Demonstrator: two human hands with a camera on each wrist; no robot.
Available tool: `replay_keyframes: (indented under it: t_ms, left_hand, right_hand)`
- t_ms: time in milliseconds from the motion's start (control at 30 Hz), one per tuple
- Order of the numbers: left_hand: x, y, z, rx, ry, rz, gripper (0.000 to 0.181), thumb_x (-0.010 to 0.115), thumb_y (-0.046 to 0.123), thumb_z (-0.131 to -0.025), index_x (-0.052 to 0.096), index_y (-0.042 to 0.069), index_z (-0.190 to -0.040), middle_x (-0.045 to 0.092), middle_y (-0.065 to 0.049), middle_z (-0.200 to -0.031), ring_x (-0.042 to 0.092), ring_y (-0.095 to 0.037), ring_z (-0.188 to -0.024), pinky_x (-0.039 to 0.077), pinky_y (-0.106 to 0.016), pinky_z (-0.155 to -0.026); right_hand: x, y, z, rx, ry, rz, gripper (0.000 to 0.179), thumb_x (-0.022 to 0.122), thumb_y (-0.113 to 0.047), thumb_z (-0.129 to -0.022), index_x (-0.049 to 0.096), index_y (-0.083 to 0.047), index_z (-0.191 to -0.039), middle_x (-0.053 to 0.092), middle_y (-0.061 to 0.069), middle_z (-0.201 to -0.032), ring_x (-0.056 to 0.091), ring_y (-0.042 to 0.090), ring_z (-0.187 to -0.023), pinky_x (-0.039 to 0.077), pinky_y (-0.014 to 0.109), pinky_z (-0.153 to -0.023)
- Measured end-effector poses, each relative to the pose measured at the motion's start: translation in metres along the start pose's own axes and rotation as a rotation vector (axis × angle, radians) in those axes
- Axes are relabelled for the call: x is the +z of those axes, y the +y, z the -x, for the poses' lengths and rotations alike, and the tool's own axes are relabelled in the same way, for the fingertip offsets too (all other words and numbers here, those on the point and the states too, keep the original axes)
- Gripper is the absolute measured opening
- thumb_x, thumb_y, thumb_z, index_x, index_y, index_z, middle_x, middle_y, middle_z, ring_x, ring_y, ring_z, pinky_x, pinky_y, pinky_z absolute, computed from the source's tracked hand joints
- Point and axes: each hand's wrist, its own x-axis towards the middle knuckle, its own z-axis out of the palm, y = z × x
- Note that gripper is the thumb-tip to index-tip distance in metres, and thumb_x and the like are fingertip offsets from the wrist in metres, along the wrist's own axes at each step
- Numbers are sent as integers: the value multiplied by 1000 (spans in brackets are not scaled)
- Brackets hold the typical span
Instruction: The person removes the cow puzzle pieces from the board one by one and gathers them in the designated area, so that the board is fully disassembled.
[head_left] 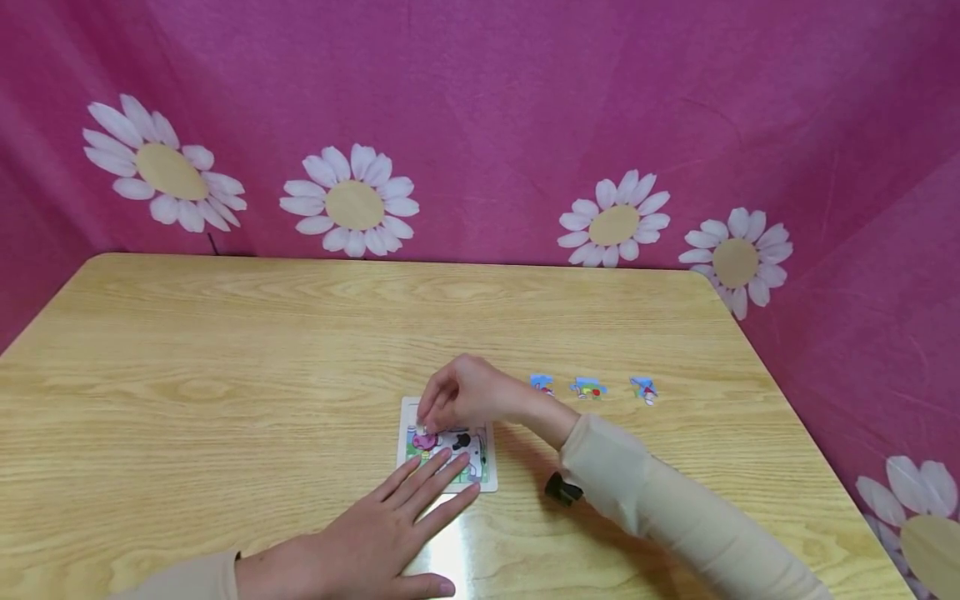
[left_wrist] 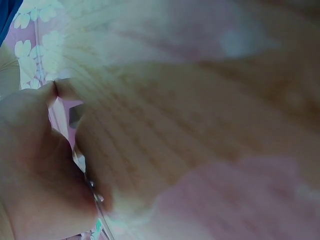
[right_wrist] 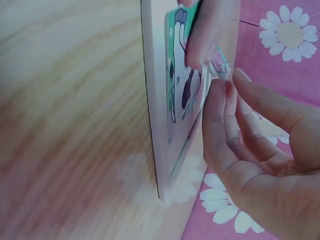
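A jigsaw board with a pale frame (head_left: 491, 486) lies on the table, its picture showing a black-and-white cow with a pink muzzle. My left hand (head_left: 378, 525) is spread from the near side, with straight fingertips resting on the lower part of the picture. Over the upper left of the board, my right hand (head_left: 465, 396) bends down. Its thumb and fingertips pinch a small puzzle piece (right_wrist: 221, 65) at the picture's upper part, seen in the right wrist view. The upper rows of the board show bare pale backing. In the left wrist view the board is mostly hidden.
To the right of the board lie three loose puzzle pieces in a row: one (head_left: 542, 383) partly behind the right forearm, a middle one (head_left: 588, 388), and one farther right (head_left: 644, 390). Behind the wooden table (head_left: 225, 358) hangs a pink flowered cloth (head_left: 480, 125).
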Motion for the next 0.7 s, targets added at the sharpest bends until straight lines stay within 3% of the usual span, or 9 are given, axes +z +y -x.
replay_keyframes:
  t_ms: [200,400,567,700]
  left_hand:
    - [0,0,1,-7,-13,7,81,40,64,-96,28,10,-155,23,-18,-158,25,-33,-144,24,-44,-110]
    - [-1,0,2,-10,-13,1,80,40,64,-97,27,10,-155,22,-18,-158,24,-34,-144,23,-43,-110]
    - [-3,1,0,-5,-8,7,80,41,63,-97,28,9,-154,23,-19,-158,24,-34,-144,21,-44,-111]
    - [-5,2,-1,-5,-16,6,80,41,63,-97,28,8,-154,24,-19,-158,25,-34,-144,15,-43,-114]
  right_hand:
    - [7,1,-1,-46,-14,-25,10,71,11,-81,72,2,-86,72,5,-73,64,5,-65,51,20,-61]
    - [9,-1,0,-90,5,57,9,73,8,-81,72,-1,-80,72,1,-70,67,5,-64,51,19,-59]
    - [-5,2,9,-142,61,93,10,74,6,-82,72,-3,-78,70,0,-69,64,6,-63,49,19,-58]
    - [-23,14,23,-120,85,60,7,74,6,-82,72,0,-79,70,4,-70,62,7,-62,49,22,-57]
